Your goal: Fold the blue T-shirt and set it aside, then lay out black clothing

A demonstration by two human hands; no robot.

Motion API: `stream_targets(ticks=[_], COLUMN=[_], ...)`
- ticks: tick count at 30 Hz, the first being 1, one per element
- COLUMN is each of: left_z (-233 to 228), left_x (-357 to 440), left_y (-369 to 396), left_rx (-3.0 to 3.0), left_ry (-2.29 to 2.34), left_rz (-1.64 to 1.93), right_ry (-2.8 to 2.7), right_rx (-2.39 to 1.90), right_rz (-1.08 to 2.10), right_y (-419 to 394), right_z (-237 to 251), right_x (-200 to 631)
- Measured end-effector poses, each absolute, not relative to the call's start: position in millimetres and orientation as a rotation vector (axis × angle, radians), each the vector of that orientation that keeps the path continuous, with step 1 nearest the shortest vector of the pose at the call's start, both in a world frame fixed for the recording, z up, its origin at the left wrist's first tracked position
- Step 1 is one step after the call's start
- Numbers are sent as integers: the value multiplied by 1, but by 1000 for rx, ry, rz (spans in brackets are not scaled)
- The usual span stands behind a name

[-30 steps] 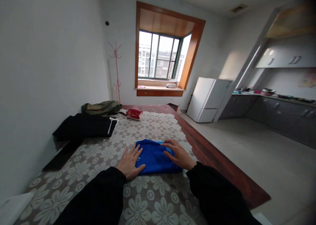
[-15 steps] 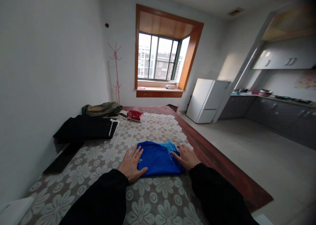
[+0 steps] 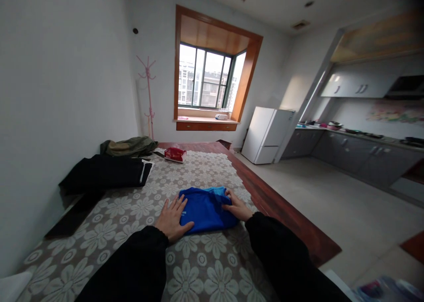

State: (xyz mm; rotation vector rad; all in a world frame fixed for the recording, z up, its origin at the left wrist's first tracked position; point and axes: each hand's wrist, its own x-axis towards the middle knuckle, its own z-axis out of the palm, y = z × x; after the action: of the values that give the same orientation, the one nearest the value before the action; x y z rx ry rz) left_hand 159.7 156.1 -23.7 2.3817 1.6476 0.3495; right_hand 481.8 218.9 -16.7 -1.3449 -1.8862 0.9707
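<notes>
Black clothing (image 3: 106, 175) folded flat, well to the left of and beyond the left hand, with an olive garment (image 3: 127, 146) heaped behind it and a red packet (image 3: 174, 154) farther off toward the window. Left hand (image 3: 172, 220) open, palm down, fingers spread, pressing the left edge of the blue garment (image 3: 205, 209). Blue garment folded into a compact block, lying between both hands on the flower-patterned cloth (image 3: 198, 266) covering the counter (image 3: 285, 222). Right hand (image 3: 236, 207) on the garment's right edge, fingers curled over the fold, pinching the fabric. Hands apart, one at each side. White fridge (image 3: 266, 135) far beyond and to the right.
</notes>
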Motion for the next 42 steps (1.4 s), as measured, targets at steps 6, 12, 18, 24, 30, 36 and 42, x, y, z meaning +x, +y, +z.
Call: stream_targets(ticks=[6, 12, 18, 24, 30, 36, 42], left_z=[-25, -31, -34, -32, -30, -24, -23], left_x=[159, 157, 155, 155, 155, 156, 155], left_y=[156, 156, 157, 158, 158, 157, 156], left_rx=[2366, 2368, 2382, 2389, 2395, 2365, 2353], left_ry=[1637, 1631, 1616, 1600, 1599, 1602, 1599], left_rz=[376, 460, 417, 402, 377, 306, 341], right_ry=[-1556, -1672, -1717, -1608, -1929, -2060, -2187], right_rx=[-1231, -1420, -1674, -1999, -2115, -2234, -2199], right_rz=[1261, 1001, 629, 240, -83, -35, -283], right_y=[224, 268, 309, 324, 332, 345, 345], right_z=[-21, -10, 26, 27, -22, -72, -63], right_x=[477, 520, 613, 674, 649, 642, 642])
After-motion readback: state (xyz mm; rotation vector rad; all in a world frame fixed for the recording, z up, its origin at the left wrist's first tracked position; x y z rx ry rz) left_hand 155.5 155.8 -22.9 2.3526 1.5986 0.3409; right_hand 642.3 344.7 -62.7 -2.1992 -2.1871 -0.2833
